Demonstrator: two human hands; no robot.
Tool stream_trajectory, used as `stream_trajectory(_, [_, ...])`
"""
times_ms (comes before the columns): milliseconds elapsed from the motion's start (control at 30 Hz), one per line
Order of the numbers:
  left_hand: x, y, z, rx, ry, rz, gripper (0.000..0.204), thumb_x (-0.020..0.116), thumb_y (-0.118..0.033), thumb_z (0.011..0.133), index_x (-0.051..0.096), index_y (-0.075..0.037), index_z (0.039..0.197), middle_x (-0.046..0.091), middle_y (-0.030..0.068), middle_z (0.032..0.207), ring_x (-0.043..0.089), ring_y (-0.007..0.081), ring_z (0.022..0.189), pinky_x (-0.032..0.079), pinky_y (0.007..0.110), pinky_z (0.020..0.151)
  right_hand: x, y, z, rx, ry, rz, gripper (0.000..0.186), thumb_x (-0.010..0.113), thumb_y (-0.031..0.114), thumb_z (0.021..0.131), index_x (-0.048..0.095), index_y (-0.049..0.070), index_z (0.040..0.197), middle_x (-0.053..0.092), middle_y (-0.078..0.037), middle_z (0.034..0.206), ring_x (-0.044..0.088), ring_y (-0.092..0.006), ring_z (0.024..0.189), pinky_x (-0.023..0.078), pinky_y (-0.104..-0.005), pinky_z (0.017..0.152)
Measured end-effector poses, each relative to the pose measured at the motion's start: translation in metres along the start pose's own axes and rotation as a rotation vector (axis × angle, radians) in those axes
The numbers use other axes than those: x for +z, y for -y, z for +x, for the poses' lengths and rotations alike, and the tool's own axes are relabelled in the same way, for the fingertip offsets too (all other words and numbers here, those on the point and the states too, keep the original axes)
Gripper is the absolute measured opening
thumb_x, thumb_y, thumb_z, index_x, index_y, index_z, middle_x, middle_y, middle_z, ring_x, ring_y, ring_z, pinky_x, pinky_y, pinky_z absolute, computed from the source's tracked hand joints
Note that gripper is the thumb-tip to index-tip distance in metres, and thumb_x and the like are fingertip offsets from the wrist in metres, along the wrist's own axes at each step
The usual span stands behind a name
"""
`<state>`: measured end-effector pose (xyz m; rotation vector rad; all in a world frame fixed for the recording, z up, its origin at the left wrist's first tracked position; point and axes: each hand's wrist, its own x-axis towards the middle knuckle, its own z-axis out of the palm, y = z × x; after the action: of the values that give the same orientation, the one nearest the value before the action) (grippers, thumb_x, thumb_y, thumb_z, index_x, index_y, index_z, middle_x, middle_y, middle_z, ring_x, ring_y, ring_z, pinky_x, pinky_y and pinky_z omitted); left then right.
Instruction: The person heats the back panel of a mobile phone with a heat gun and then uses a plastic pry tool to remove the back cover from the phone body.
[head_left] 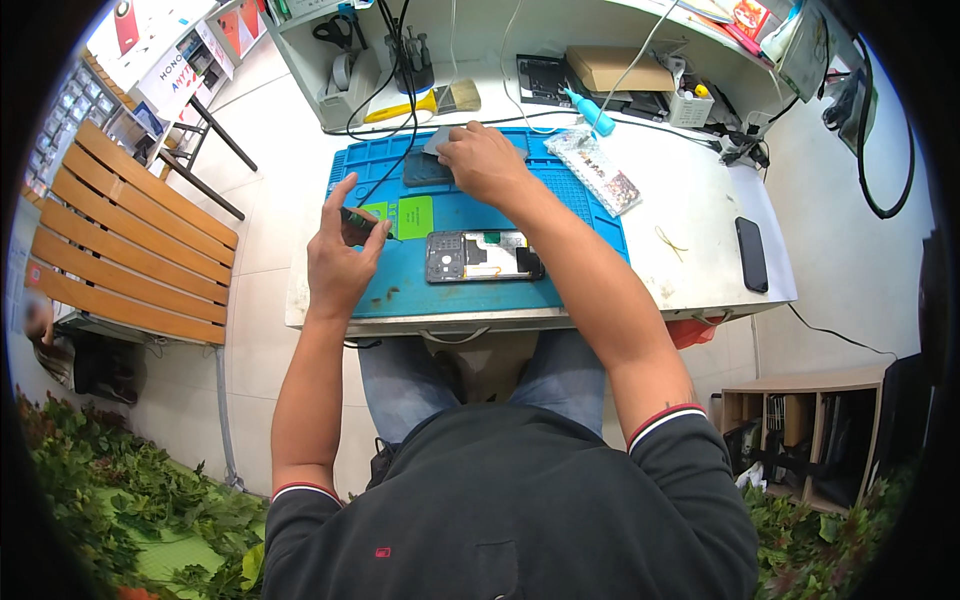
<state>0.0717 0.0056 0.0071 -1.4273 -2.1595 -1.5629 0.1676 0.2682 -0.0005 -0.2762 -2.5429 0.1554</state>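
Note:
My left hand (pixel 340 260) is closed around a dark screwdriver (pixel 356 222) with a green band, at the left of the blue work mat (pixel 390 280). Its tip points right, close to a bright green card (pixel 417 216). Below the card lies an opened phone (pixel 450 266), its inner frame and parts exposed. My right hand (pixel 485 162) reaches to the mat's far side, fingers bent and pinching a thin grey piece (pixel 436 142). Beneath it rests a dark flat panel (pixel 424 172), partly covered by that hand.
Black cables (pixel 413 80) hang down onto the mat. A yellow-handled brush (pixel 440 100), a blue bottle (pixel 590 110) and a plastic bag of small parts (pixel 597 172) lie at the back. A black phone (pixel 751 255) lies at the right. A slatted wooden bench (pixel 130 240) stands left.

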Motion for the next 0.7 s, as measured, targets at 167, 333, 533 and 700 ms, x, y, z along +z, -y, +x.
stream_trajectory(167, [-0.008,-0.005,-0.007,-0.022,0.023,-0.052,0.078,0.087,-0.001,0.096,0.050,-0.010,0.164,0.079,0.0078,0.095,0.080,0.0150,0.084,0.065,0.031,0.080,-0.012,0.010,-0.033,0.030,0.065,0.118,0.016,0.074,0.021,0.101,0.083,0.008,0.101,0.078,-0.012,0.108,0.070,-0.0343,0.111,0.055,-0.0522,0.096])
stream_trajectory(333, [-0.001,-0.027,-0.012,0.016,0.170,-0.159,0.080,0.087,0.001,0.096,0.048,-0.007,0.165,0.079,0.0067,0.098,0.079,0.0129,0.086,0.065,0.029,0.082,-0.054,0.020,-0.096,0.006,0.145,0.194,0.018,0.076,0.023,0.100,0.087,0.010,0.105,0.076,-0.009,0.103,0.069,-0.0322,0.108,0.052,-0.0468,0.097])
stream_trajectory(533, [0.012,-0.024,-0.010,0.054,0.202,-0.151,0.083,0.088,0.001,0.094,0.048,-0.009,0.165,0.077,0.0060,0.099,0.079,0.0119,0.085,0.065,0.028,0.080,-0.067,0.018,-0.123,0.130,0.180,0.256,0.016,0.079,0.018,0.099,0.088,0.009,0.109,0.076,-0.007,0.107,0.066,-0.0278,0.107,0.050,-0.0430,0.099])
stream_trajectory(700, [0.016,-0.026,-0.009,0.058,0.189,-0.127,0.079,0.089,-0.003,0.093,0.053,-0.013,0.163,0.079,0.0074,0.096,0.080,0.0158,0.081,0.063,0.030,0.075,-0.062,0.016,-0.126,0.112,0.122,0.243,0.014,0.078,0.017,0.098,0.088,0.011,0.106,0.075,-0.005,0.103,0.066,-0.0265,0.104,0.049,-0.0420,0.094])
